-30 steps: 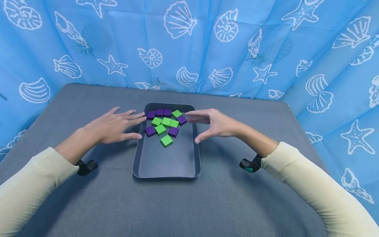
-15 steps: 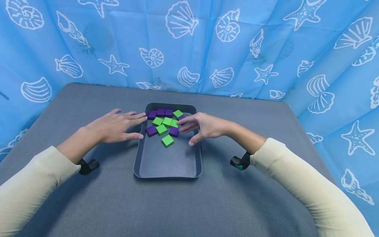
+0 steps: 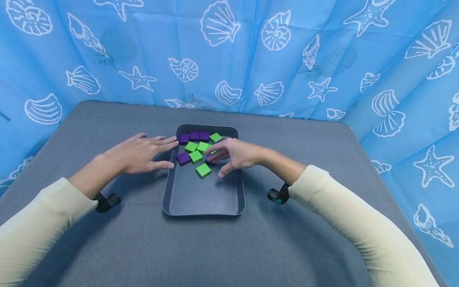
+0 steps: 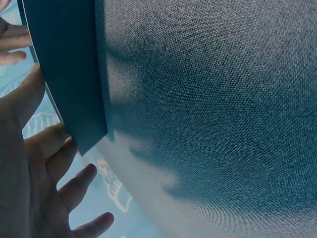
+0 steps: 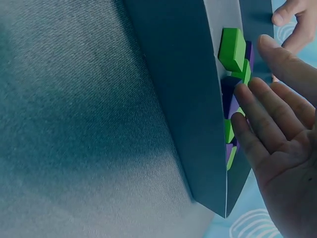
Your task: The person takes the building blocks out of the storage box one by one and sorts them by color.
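A dark rectangular tray point(image 3: 202, 195) holds several small square blocks, some purple, some green, mostly in its far half. My left hand point(image 3: 141, 154) has its fingers spread beside the tray's left side. Thumb and fingertips meet the rim in the left wrist view, along the tray wall point(image 4: 69, 74). Over the right side of the tray reaches my right hand point(image 3: 238, 154), fingers loosely bent and thumb apart. Its fingertips overlap a purple block point(image 5: 229, 94) and partly hide green ones behind it. A green block point(image 3: 203, 170) lies nearest the tray's middle, left of the right thumb.
The tray stands on a table with a grey cloth point(image 3: 201, 251). Behind it hangs a blue curtain point(image 3: 236, 63) with white seashell and starfish prints. Each wrist wears a black band, the left band point(image 3: 106, 202) and the right band point(image 3: 279, 195) both close above the table.
My right hand has moved left and slightly toward me, from the tray's right rim to over the blocks. The left hand stays at the left rim. The blocks look unmoved.
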{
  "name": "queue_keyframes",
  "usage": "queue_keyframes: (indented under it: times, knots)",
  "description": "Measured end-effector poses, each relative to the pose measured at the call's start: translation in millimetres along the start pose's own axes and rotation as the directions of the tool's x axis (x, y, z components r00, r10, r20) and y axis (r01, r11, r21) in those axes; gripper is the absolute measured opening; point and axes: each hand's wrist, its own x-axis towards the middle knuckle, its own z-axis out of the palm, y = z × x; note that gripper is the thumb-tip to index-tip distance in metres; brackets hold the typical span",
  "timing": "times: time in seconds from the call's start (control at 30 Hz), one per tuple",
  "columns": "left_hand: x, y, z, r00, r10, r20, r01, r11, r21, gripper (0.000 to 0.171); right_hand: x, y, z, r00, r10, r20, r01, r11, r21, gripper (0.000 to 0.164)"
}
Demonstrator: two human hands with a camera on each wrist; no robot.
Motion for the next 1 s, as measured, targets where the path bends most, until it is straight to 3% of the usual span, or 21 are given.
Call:
queue_keyframes:
  times: [0.7, 1.0]
  knots:
    - [-2.1, -2.1, 0.2, 1.0, 0.02, -0.006, -0.02, 1.0, -0.011, 0.078, 25, -7, 12, 0.999, 0.04, -0.016, -0.042, 0.989, -0.14, 0.063]
    - [-1.2, -1.0, 0.4, 1.0, 0.016, 0.0, -0.016, 1.0, -0.021, 0.077, 30, -9, 17, 0.999, 0.046, -0.027, -0.051, 0.961, -0.271, 0.057]
